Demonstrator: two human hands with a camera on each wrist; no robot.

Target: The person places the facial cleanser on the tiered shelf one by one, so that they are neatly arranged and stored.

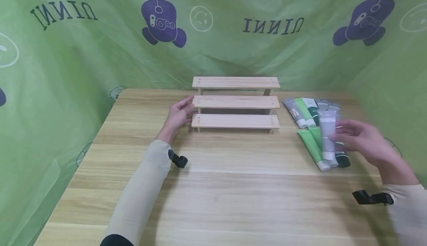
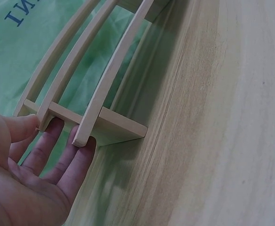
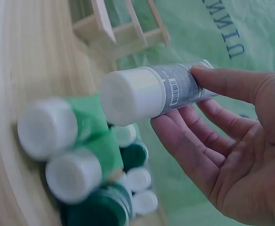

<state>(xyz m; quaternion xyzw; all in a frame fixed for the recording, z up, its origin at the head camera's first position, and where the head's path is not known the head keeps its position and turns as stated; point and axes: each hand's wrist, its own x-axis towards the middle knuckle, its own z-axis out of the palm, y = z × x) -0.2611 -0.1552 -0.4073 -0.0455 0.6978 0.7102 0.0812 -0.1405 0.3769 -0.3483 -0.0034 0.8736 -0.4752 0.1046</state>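
A three-step wooden display rack stands at the back of the table. My left hand grips its left end; in the left wrist view the thumb lies against the middle step, with fingers curled under the step ends. My right hand holds a grey squeeze tube with a white cap, pinched between thumb and fingers. The tube is raised over a pile of other tubes, among them a light green tube, a grey tube and a dark green cap.
The wooden table spreads in front of the rack. A green printed curtain hangs behind and along both sides. The tube pile lies right of the rack, near the table's right edge.
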